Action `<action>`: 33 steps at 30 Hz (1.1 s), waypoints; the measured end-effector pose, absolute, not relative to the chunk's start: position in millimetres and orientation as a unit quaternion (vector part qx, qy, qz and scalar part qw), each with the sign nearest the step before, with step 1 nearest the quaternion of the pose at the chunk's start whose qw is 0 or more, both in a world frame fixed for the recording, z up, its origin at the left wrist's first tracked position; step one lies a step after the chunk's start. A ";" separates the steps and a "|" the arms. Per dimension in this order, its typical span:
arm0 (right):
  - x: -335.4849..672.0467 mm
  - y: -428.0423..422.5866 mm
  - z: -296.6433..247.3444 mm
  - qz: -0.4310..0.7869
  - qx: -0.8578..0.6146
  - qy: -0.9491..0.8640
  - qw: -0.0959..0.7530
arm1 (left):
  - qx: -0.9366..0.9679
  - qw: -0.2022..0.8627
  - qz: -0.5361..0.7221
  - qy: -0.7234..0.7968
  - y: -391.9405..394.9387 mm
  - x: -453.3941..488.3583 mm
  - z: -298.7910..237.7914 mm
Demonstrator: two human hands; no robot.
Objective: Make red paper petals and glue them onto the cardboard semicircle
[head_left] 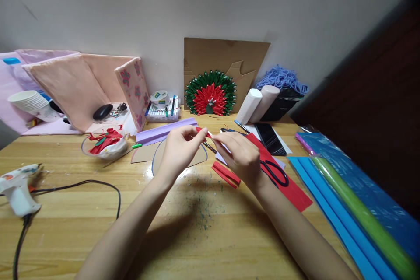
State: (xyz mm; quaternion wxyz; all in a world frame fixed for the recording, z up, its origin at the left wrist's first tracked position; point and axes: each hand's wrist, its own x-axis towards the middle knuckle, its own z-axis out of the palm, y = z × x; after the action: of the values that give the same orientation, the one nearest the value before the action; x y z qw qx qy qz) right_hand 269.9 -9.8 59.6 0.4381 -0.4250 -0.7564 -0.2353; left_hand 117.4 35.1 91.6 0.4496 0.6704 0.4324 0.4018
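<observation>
My left hand (pixel 181 149) pinches a small piece of red crepe paper (pixel 204 131) above the table. My right hand (pixel 241 154) is closed at the paper's other end, its thumb and fingertips pressed together; a small pale bit shows there, too small to name. Under my hands lies a cardboard cutout (pixel 158 162) with a blue outline. Folded red paper strips (pixel 225 174) rest just below my right hand. Black-handled scissors (pixel 278 172) lie on a larger red crepe paper sheet (pixel 297 194) to the right, partly hidden by my right hand.
A white glue gun (pixel 19 190) with a black cable lies left. Near it stands a clear bowl (pixel 85 146) of red scraps. At the back, a red-and-green paper peacock (pixel 210 96) leans on cardboard (pixel 226 52). A phone (pixel 271 139) and blue paper rolls (pixel 341 210) are right.
</observation>
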 end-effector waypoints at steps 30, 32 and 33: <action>274.3 -7.0 58.9 -0.238 -0.439 -0.762 0.413 | 0.687 0.499 0.356 0.389 36.3 118.5 94.1; 274.4 -6.9 58.7 -0.239 -0.441 -0.761 0.413 | 0.686 0.505 0.354 0.386 36.3 118.2 94.7; 274.4 -6.9 58.6 -0.240 -0.441 -0.760 0.412 | 0.686 0.507 0.353 0.385 36.5 118.1 94.8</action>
State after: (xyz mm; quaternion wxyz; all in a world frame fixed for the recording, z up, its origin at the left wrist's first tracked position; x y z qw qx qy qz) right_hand 274.4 -6.9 58.6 0.4122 -0.4410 -0.7604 -0.2397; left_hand 118.1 36.5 94.8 0.5069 0.6857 0.3852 0.3528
